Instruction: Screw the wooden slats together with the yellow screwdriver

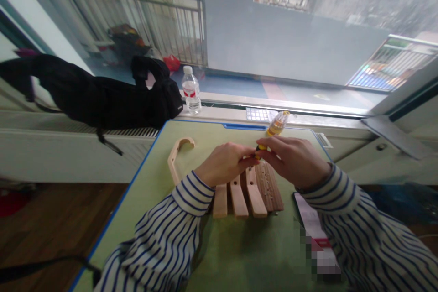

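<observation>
My right hand (pixel 297 159) pinches a short yellow-and-black screwdriver (pixel 262 148) by its handle, over the wooden pieces. Just left of it, my left hand (pixel 224 162) has its thumb and fingertips pressed together near the tool's lower end; what they hold is hidden. Below are several pale wooden hook pieces (pixel 256 198) with drilled holes, side by side, partly covered by my left hand. Beside them is a dark brown wooden board (pixel 272 191) with small screws scattered on it. A separate curved wooden hook (pixel 174 159) lies left of my left hand.
The light green table (pixel 239 251) has a blue edge. At its back right is a clear and amber container (pixel 278 123). Under my right forearm lies a phone-like flat object (pixel 310 214). A water bottle (pixel 191 91) and black bag (pixel 119 100) rest along the window sill.
</observation>
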`<state>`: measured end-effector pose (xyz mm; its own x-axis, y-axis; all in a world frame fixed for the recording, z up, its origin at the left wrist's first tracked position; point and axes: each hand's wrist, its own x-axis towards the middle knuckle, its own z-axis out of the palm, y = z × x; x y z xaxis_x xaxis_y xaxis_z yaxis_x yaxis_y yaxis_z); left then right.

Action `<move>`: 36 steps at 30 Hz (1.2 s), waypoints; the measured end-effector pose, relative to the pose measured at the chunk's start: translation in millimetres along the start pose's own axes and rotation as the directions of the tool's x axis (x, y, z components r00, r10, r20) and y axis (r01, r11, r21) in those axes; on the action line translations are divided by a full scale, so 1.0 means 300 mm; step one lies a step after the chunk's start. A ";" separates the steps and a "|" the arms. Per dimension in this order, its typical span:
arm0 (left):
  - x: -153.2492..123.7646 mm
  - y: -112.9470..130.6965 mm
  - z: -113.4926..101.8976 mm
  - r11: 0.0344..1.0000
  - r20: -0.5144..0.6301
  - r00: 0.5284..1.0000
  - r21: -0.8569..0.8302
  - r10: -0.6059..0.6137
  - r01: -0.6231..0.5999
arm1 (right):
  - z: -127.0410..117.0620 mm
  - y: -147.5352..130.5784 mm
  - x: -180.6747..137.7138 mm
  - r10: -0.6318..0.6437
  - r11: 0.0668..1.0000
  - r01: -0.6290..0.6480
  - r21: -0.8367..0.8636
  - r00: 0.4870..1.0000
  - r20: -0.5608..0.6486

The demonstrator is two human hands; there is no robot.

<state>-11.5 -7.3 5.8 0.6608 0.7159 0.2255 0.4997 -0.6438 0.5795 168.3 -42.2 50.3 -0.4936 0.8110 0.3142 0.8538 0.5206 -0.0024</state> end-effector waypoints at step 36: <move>0.006 0.002 0.002 0.999 -0.024 1.000 0.032 -0.014 0.014 | -0.027 -0.001 0.007 -0.024 0.999 0.027 -0.029 0.996 0.082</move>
<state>-9.5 -6.6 6.1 0.6404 0.7308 0.2363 0.5266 -0.6418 0.5575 168.4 -42.7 58.6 -0.5260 0.8172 0.2355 0.8447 0.5342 0.0331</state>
